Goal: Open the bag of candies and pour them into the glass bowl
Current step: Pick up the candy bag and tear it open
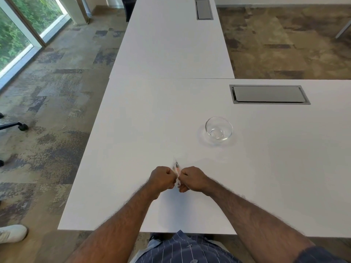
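A small clear bag of candies (176,168) is pinched edge-on between my two fists, just above the white table (133,130). My left hand (162,179) grips its left side and my right hand (191,179) grips its right side, knuckles almost touching. Only a thin strip of the bag shows; its contents are mostly hidden by my fingers. An empty glass bowl (219,128) stands on the table ahead and to the right of my hands, well apart from them.
A grey cable hatch (269,94) is set into the table at the far right. A second white table with another hatch (203,9) runs away ahead. Carpeted floor, a chair base (19,126) and a white shoe (11,233) lie to the left.
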The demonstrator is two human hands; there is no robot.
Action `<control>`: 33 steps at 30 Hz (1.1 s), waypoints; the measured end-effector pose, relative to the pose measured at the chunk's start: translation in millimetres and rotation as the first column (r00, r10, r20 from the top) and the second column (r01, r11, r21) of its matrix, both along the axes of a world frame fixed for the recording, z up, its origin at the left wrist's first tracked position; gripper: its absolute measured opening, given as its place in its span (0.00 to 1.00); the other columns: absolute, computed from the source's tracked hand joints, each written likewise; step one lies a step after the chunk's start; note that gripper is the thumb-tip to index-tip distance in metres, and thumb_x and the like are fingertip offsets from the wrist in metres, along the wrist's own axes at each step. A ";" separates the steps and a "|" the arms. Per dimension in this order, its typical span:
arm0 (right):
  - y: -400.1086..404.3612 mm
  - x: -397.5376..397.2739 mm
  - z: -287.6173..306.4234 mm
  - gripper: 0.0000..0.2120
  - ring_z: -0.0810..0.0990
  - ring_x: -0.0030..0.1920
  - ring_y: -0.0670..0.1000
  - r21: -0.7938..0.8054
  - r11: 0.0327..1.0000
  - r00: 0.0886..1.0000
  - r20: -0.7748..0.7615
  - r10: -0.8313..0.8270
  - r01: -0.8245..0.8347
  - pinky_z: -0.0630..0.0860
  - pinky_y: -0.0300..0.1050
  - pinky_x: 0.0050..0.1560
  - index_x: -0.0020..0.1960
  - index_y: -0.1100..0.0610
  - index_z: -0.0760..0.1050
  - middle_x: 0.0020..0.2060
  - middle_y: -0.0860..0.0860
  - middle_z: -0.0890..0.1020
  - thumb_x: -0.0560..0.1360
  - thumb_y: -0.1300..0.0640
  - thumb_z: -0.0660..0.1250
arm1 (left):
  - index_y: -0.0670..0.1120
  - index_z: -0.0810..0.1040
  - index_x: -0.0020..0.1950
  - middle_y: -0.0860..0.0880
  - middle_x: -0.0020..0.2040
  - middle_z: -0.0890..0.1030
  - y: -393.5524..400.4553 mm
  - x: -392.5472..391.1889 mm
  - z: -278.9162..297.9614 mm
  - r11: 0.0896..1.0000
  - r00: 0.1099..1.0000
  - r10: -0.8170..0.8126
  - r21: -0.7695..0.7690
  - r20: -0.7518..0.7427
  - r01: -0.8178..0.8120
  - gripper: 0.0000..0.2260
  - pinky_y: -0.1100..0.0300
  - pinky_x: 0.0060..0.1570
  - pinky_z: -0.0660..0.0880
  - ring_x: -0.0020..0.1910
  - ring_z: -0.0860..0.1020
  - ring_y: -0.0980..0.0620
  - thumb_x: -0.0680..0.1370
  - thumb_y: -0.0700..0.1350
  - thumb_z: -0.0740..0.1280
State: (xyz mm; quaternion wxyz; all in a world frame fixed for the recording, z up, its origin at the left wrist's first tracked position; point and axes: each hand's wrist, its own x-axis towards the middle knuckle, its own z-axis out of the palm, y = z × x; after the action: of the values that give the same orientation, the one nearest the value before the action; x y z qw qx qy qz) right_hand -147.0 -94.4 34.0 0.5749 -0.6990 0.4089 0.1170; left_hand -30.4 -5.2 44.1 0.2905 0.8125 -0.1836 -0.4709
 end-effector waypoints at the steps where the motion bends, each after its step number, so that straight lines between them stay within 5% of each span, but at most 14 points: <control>1: 0.2 0.5 -1.0 0.13 0.85 0.34 0.51 -0.022 1.000 1.000 0.004 -0.018 0.018 0.83 0.40 0.39 0.34 0.57 0.73 0.35 0.54 0.84 0.76 0.61 0.58 | 0.35 0.81 0.42 0.39 0.39 0.84 -1.2 -1.1 0.7 1.000 0.999 -0.015 -0.002 0.047 0.015 0.08 0.48 0.47 0.82 0.34 0.80 0.48 0.73 0.38 0.65; 9: 1.7 3.9 -7.7 0.10 0.84 0.27 0.46 -0.131 0.987 0.995 0.054 -0.089 0.096 0.83 0.42 0.35 0.36 0.61 0.71 0.43 0.67 0.85 0.75 0.61 0.62 | 0.37 0.80 0.41 0.37 0.43 0.85 -6.4 -2.4 5.3 0.998 0.983 -0.068 0.006 0.170 0.068 0.07 0.46 0.47 0.81 0.37 0.79 0.47 0.73 0.39 0.63; 13: 4.7 3.8 -6.7 0.12 0.87 0.35 0.53 -0.114 0.988 0.994 0.018 -0.107 0.109 0.83 0.46 0.39 0.33 0.59 0.70 0.39 0.63 0.86 0.75 0.60 0.61 | 0.41 0.78 0.37 0.39 0.40 0.84 -6.3 -2.6 3.5 0.998 0.987 -0.060 0.016 0.146 0.059 0.06 0.46 0.47 0.83 0.36 0.79 0.47 0.73 0.39 0.63; 16: 4.2 2.3 -1.0 0.12 0.86 0.35 0.52 -0.006 0.998 0.998 -0.014 -0.056 0.056 0.82 0.38 0.35 0.36 0.59 0.74 0.36 0.56 0.85 0.76 0.61 0.59 | 0.38 0.77 0.39 0.38 0.42 0.84 -4.2 -2.2 0.5 1.000 0.997 -0.027 0.018 0.076 0.025 0.06 0.49 0.44 0.83 0.34 0.80 0.46 0.73 0.39 0.63; 20: -1.7 2.0 3.5 0.10 0.87 0.44 0.56 0.032 0.999 1.000 -0.023 0.017 -0.017 0.83 0.48 0.52 0.42 0.60 0.76 0.43 0.58 0.85 0.77 0.58 0.60 | 0.37 0.79 0.46 0.39 0.45 0.85 -2.7 0.4 -3.9 1.000 1.000 -0.003 -0.006 0.029 0.004 0.08 0.57 0.38 0.83 0.34 0.82 0.47 0.76 0.39 0.62; 26: -2.7 0.5 5.3 0.16 0.87 0.44 0.58 0.055 0.993 0.993 0.029 -0.110 0.109 0.83 0.53 0.54 0.45 0.59 0.74 0.41 0.54 0.84 0.80 0.46 0.61 | 0.39 0.81 0.42 0.45 0.38 0.83 -2.9 7.3 -6.0 0.997 0.998 -0.054 -0.051 -0.008 0.054 0.12 0.65 0.32 0.78 0.33 0.80 0.52 0.78 0.47 0.68; 33: -6.0 4.1 6.8 0.13 0.87 0.45 0.62 -0.035 0.998 0.998 0.037 -0.057 0.058 0.83 0.55 0.52 0.36 0.57 0.69 0.37 0.56 0.83 0.79 0.60 0.58 | 0.37 0.82 0.43 0.44 0.36 0.83 -1.7 7.3 -8.7 0.998 0.999 -0.038 -0.047 -0.023 0.037 0.06 0.62 0.35 0.81 0.32 0.81 0.52 0.75 0.39 0.67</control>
State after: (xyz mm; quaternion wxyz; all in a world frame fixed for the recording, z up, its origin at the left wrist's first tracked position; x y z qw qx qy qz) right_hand -142.8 -100.4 40.8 0.5726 -0.6992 0.4205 0.0804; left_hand -23.1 -6.9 35.5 0.3027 0.7963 -0.2065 -0.4813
